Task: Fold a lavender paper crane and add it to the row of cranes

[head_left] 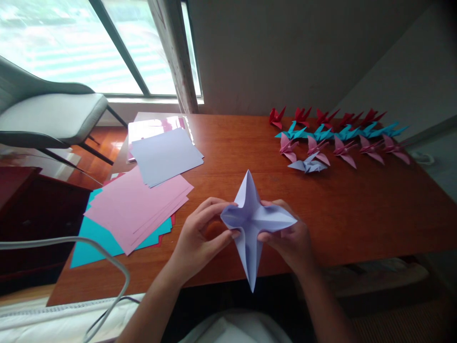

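Observation:
A pale lavender sheet of origami paper (252,221), folded into a four-pointed star shape, is held up over the front edge of the table. One point faces the far side, one faces me, and two spread sideways. My left hand (205,233) pinches the left part, thumb below and fingers above. On the other side my right hand (287,236) grips the right part, its thumb at the inner fold and its other fingers partly hidden behind the paper. A finished lavender paper crane (309,164) sits on the table beyond my right hand.
Red (323,116), turquoise (319,132) and pink paper cranes (344,150) stand in rows at the back right. Lavender (167,155), pink (139,205) and turquoise sheets (98,245) lie at the left of the wooden table (232,143). A grey cable arm (117,264) curves at lower left.

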`<state>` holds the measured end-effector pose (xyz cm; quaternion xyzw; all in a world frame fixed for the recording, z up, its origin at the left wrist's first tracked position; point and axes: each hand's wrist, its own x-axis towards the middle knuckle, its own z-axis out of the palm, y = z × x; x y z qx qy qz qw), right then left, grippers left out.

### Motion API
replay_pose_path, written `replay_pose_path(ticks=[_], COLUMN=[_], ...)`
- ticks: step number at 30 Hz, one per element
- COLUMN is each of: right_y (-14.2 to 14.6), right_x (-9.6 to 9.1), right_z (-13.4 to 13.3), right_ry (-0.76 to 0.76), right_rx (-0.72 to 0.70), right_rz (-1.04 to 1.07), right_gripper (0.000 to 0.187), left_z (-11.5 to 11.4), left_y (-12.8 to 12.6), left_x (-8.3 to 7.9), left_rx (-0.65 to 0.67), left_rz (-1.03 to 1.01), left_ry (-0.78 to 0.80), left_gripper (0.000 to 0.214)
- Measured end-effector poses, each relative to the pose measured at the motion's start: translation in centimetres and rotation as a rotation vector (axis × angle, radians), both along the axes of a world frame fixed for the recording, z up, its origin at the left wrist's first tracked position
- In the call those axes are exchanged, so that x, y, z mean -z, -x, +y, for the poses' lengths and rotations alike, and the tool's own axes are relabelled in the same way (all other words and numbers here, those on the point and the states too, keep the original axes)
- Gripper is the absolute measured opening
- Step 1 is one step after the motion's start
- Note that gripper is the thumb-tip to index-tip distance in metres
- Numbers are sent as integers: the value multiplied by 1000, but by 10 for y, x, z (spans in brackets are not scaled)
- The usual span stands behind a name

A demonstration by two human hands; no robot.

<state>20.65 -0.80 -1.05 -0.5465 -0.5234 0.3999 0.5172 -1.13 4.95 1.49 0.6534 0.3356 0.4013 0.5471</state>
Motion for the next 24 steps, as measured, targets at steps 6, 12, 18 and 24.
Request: replay_pose_path(ticks=[6, 12, 18, 24], right_y=[2, 3, 3, 3], right_x=[-4, -6, -3, 1], right_z=[3, 4, 3, 2], right_ry=[-65, -64, -83, -76], right_rx=[19, -46, -48, -50], right_rz=[-58, -70, -87, -92], right_gripper=[48, 40, 38, 36], left_z=[0, -2, -1, 0], left_y=[1, 1, 0, 1], left_x=[-1, 4, 3, 2], left_rx=[14, 29, 31, 27], left_rz=[10, 4, -5, 31], left_ry=[12, 2, -10, -42], left_gripper=[37, 33, 31, 27])
